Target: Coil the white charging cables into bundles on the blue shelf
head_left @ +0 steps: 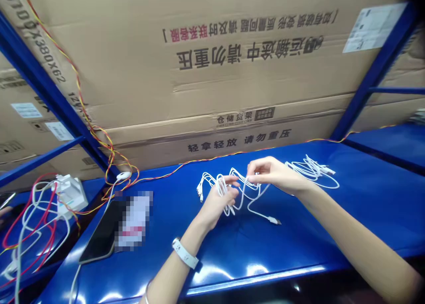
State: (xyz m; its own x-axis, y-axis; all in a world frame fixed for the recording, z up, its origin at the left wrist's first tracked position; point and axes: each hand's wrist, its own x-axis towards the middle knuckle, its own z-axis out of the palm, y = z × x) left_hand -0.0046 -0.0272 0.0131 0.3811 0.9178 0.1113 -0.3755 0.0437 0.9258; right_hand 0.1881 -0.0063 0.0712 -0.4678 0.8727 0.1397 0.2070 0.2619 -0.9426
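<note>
My left hand [223,198], with a pale patterned band on its wrist, is closed around a looped bundle of white cables [220,185]. Several small plugs [199,190] stick out to the left of it. My right hand [265,172] pinches a white strand of the same bundle between thumb and fingers, just right of my left hand. From the bundle a cable end with a USB plug [274,220] lies on the blue shelf surface [299,242]. Another coil of white cables [310,169] lies on the shelf behind my right forearm.
A dark phone [104,231] with a blurred printed item [134,224] lies left. Farther left are a white power strip [71,195] and tangled red and white cables. Large cardboard boxes [212,87] stand behind, between blue posts. A red-yellow wire [199,161] runs along the back.
</note>
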